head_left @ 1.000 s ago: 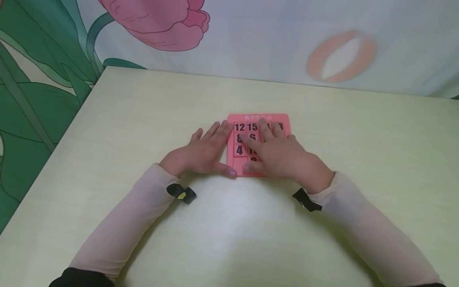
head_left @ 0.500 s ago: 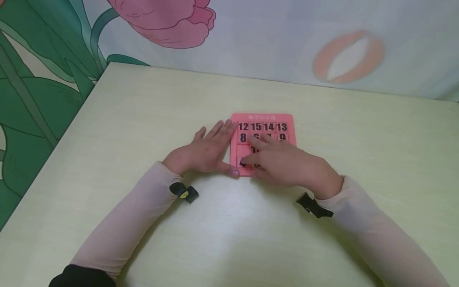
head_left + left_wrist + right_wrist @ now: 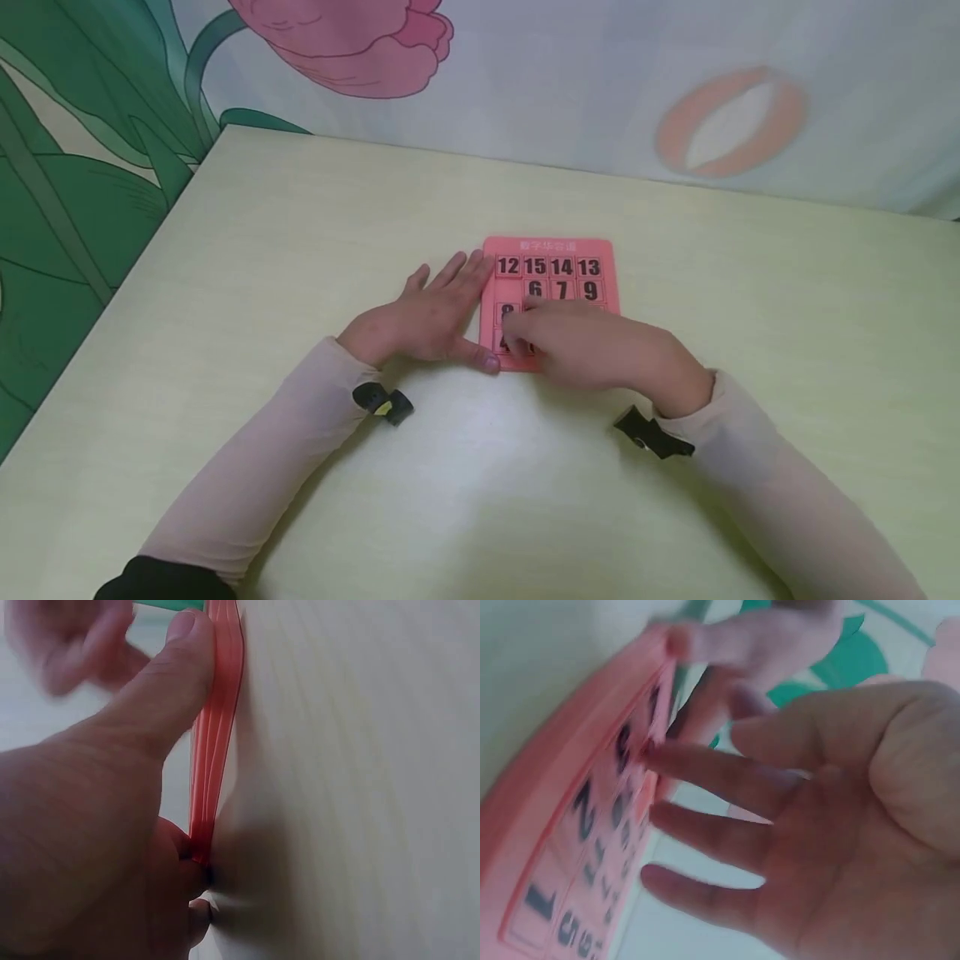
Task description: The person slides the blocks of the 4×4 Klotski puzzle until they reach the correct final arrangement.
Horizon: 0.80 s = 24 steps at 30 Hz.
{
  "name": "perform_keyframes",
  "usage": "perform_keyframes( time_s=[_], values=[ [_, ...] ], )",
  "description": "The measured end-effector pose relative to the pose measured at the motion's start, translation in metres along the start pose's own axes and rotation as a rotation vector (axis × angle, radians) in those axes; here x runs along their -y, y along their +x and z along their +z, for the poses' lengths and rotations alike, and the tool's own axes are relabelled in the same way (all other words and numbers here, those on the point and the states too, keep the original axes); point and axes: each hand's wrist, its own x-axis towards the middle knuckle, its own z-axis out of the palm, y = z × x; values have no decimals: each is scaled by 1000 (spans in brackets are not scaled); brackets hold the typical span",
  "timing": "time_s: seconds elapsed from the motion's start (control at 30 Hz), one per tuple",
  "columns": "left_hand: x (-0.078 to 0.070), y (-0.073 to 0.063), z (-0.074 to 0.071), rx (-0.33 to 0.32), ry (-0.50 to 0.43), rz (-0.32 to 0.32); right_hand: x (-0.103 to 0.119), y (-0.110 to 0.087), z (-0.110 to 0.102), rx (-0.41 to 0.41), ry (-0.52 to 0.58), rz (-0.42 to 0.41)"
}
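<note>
White 数字华容道 across the top of my pink board, and I read 12, 15, 14, 13 on the top-row tiles! Next, second-row tiles: 6, 7, 9. At left, 8 tile above part-hidden 4 tile; my right wrist view catches 1 tile, 2 tile.

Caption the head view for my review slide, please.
Left hand against the edge of a pink number puzzle, right hand over its lower tiles, on a pale table.

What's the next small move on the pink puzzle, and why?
Probably slide tile 12 down: the empty slot sits directly beneath it, tile 8 and tile 4 lie below that, and the left hand rests against the puzzle, seemingly steadying it.
</note>
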Motion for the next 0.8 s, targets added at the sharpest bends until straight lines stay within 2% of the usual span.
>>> perform_keyframes(
  time_s=[0.13, 0.27, 0.47, 0.7, 0.8],
  values=[
    [-2, -1, 1, 8, -9, 3, -11, 13, 1, -53, 9, 66],
    [0, -3, 3, 10, 1, 1, -15, 26, 6, -6, -44, 162],
    [-1, -3, 0, 3, 4, 8, -6, 13, -2, 38, -73, 133],
    [-1, -1, 0, -3, -5, 10, -11, 14, -5, 22, -103, 259],
    [0, -2, 0, -5, -2, 15, -12, 20, 0, 32, -98, 253]
  ],
)
